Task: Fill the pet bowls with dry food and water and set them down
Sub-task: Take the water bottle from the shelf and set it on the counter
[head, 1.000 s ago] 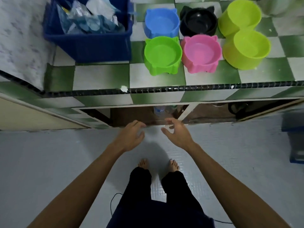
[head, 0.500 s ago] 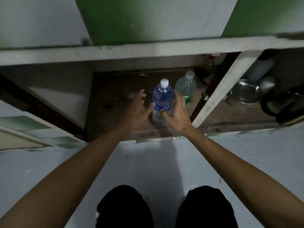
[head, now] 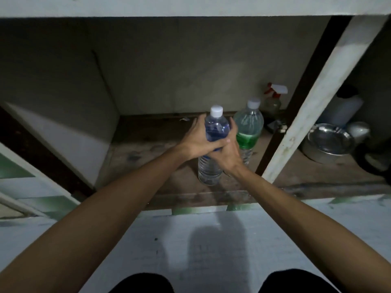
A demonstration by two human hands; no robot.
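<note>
Blue-labelled water bottle upright, cap up, both hands gripping.

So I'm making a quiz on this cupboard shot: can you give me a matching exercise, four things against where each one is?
Things:
1. clear plastic water bottle with the blue label and white cap
2. clear plastic bottle with the green label
3. spray bottle with the red and white trigger
4. round steel bowl

Places:
A. at the back of the shelf, by the wall
B. right of the white post
C. in the grip of both hands
D. just right of the held bottle

Pairs: 1-C, 2-D, 3-A, 4-B
</note>
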